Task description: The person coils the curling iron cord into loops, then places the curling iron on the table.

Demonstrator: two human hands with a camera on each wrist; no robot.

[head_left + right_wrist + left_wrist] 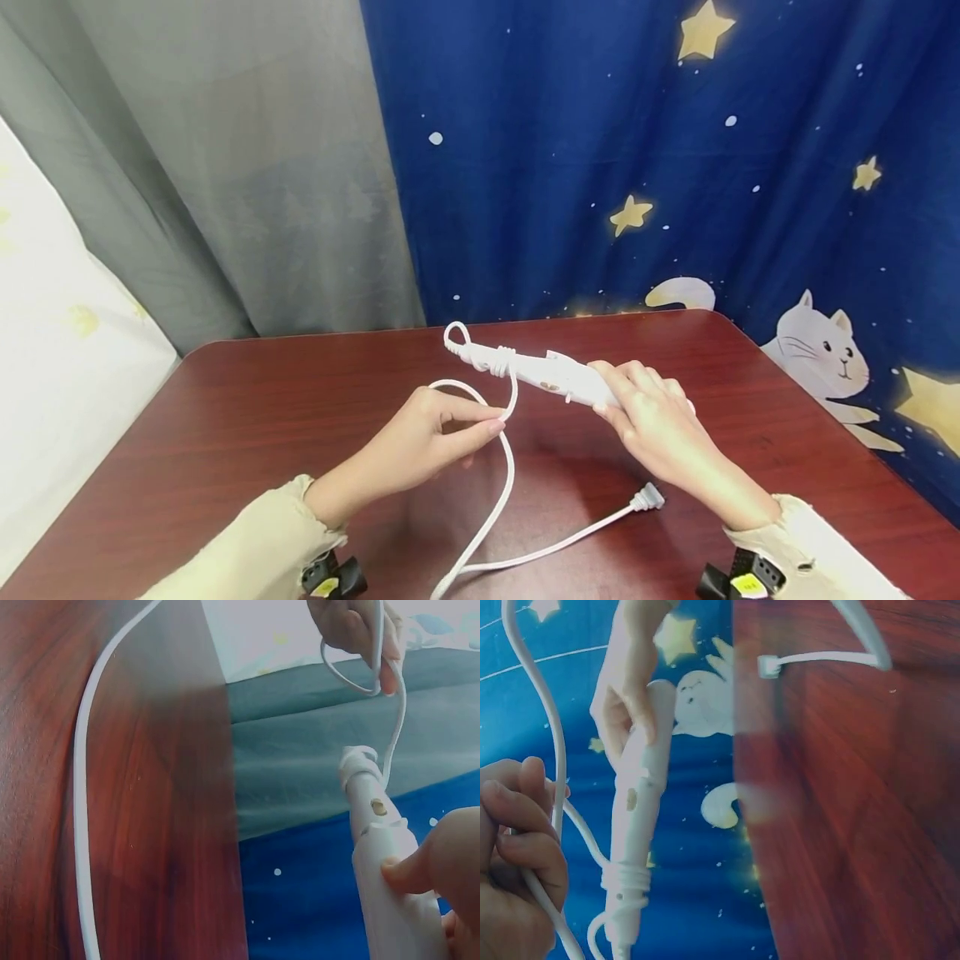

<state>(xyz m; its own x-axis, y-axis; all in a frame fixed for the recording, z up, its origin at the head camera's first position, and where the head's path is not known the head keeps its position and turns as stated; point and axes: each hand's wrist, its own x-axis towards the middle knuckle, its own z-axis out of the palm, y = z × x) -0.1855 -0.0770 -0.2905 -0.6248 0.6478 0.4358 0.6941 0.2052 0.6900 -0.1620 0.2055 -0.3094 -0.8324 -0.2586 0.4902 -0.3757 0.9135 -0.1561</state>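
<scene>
My right hand [656, 421] grips a white hair iron [543, 373] by its thick end, above the table. The iron lies aslant, its cord end pointing left and slightly up. Several turns of white cord [626, 877] are wound round the thin end, with a small loop past the tip. Just left of the wraps, my left hand [427, 437] pinches the cord between thumb and fingers. In the left wrist view, the fingers [526, 851] curl round it. From there the cord hangs in a bend toward the near side. A gold oval mark [379, 806] shows on the iron.
The two-pin plug [647, 497] lies at the cord's free end, below my right hand. A dark red wooden table [300, 417] spreads under both hands. Behind its far edge hang a grey curtain [247, 167] and a blue star-patterned curtain [525, 167].
</scene>
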